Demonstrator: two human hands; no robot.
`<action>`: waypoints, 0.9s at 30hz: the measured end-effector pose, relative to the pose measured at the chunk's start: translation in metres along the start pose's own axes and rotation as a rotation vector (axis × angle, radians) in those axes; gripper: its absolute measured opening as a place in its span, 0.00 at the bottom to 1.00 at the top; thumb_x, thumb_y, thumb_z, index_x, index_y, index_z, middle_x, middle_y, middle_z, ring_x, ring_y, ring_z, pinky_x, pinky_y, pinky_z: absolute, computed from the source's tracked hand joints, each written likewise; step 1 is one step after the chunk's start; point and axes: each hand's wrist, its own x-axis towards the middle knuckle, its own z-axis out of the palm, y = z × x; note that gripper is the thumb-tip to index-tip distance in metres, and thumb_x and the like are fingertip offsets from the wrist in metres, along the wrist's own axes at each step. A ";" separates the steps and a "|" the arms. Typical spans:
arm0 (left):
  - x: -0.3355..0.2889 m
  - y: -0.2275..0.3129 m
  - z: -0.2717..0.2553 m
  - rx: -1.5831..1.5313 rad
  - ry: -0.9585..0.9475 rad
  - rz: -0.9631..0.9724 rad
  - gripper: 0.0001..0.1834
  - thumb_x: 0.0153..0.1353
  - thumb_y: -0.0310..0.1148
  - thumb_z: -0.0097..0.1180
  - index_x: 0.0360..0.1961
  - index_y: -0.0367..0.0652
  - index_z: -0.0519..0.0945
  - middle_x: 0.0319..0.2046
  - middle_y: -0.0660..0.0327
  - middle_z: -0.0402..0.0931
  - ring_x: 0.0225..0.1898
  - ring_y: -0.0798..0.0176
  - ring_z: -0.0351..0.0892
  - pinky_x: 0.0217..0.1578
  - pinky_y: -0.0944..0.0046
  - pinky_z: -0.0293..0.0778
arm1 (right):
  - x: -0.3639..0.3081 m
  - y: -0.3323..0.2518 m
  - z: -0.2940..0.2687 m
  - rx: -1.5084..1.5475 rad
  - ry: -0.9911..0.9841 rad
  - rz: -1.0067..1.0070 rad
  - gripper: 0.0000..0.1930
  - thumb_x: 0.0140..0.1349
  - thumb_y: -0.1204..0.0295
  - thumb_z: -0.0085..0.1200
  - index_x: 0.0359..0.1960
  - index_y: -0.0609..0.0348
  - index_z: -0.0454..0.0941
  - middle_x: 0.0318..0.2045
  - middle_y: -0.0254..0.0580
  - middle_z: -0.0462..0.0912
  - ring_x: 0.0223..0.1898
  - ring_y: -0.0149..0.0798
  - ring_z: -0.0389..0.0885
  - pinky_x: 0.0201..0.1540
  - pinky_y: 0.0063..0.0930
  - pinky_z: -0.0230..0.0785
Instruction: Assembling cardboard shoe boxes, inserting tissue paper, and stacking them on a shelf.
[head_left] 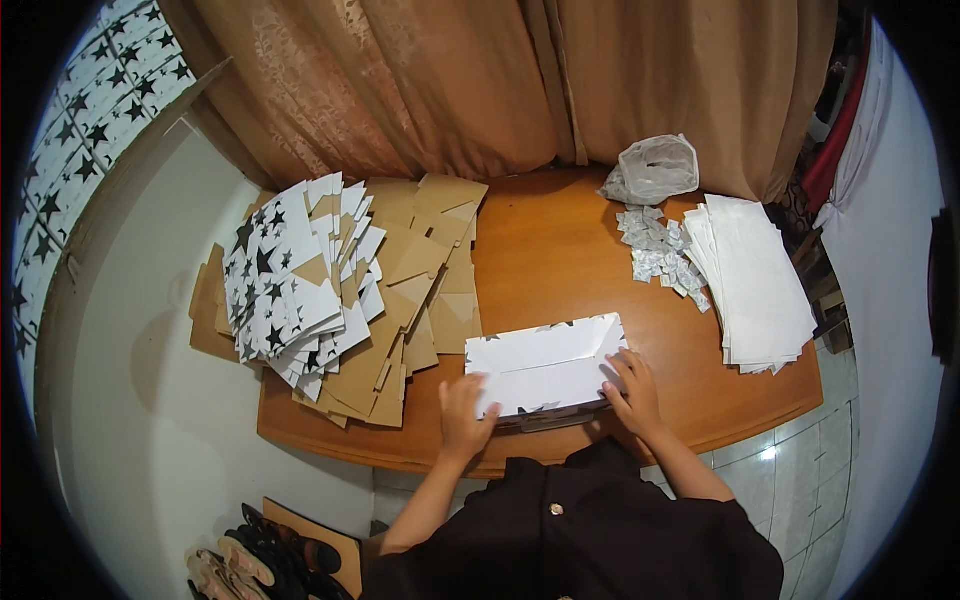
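An open white cardboard box (pixel 545 385) with black stars along its edges lies in front of me, near the front of the wooden table. Its inside is plain white and shows nothing in it. At the box's left end is my left hand (pixel 464 415), fingers apart and touching the near left corner. My right hand (pixel 634 392) reaches over the right end, its thumb and fingers spread along the rim. Neither hand closes round the cardboard. The underside of the box is hidden.
Flat star-printed cardboard pieces (pixel 285 285) overlap brown cardboard sheets (pixel 405 262) on the left. Toward the back right are small silvery packets (pixel 662 252) and a clear plastic bag (pixel 655 172). A stack of white sheets (pixel 755 280) lies along the right edge. Shoes (pixel 265 555) stand lower left.
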 end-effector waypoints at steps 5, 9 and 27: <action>-0.036 -0.028 0.041 -0.928 0.254 -0.764 0.37 0.62 0.56 0.43 0.64 0.40 0.56 0.64 0.52 0.53 0.66 0.54 0.50 0.64 0.54 0.45 | -0.009 0.007 0.021 0.200 0.170 0.139 0.20 0.59 0.70 0.49 0.53 0.66 0.69 0.56 0.60 0.66 0.59 0.55 0.63 0.61 0.39 0.54; -0.049 -0.031 0.058 -1.360 0.137 -0.932 0.42 0.63 0.61 0.38 0.67 0.40 0.50 0.66 0.53 0.48 0.67 0.54 0.47 0.64 0.55 0.43 | -0.007 0.007 0.028 0.261 0.189 0.145 0.21 0.59 0.71 0.49 0.54 0.68 0.67 0.57 0.60 0.65 0.60 0.55 0.62 0.62 0.38 0.54; 0.088 0.109 -0.011 -0.212 0.473 0.707 0.48 0.32 0.51 0.74 0.54 0.47 0.63 0.48 0.60 0.66 0.55 0.50 0.63 0.53 0.43 0.55 | 0.011 -0.012 0.014 1.375 0.359 0.265 0.40 0.63 0.48 0.43 0.68 0.56 0.42 0.66 0.50 0.50 0.66 0.43 0.53 0.65 0.37 0.48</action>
